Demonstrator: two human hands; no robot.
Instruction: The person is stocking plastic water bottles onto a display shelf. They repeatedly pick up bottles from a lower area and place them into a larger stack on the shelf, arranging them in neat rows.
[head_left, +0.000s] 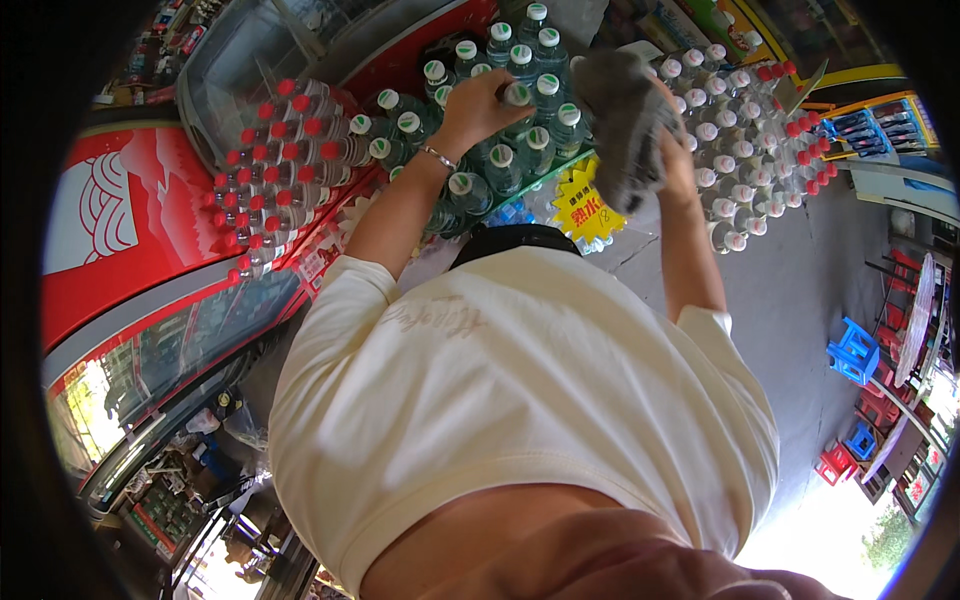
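My left hand, with a bracelet at the wrist, grips a clear plastic bottle near its white and green cap. Around it stand several more bottles of the same kind, packed close together. My right hand holds a grey cloth, which hangs just right of those bottles. Part of the right hand is hidden behind the cloth. Below the cloth, a yellow starburst sign with writing is fixed at the front of the bottle group.
Red-capped bottles stand to the left beside a red chest cooler. White-capped bottles stand in rows to the right. Grey floor stretches rightward to a blue plastic stool and several red stools.
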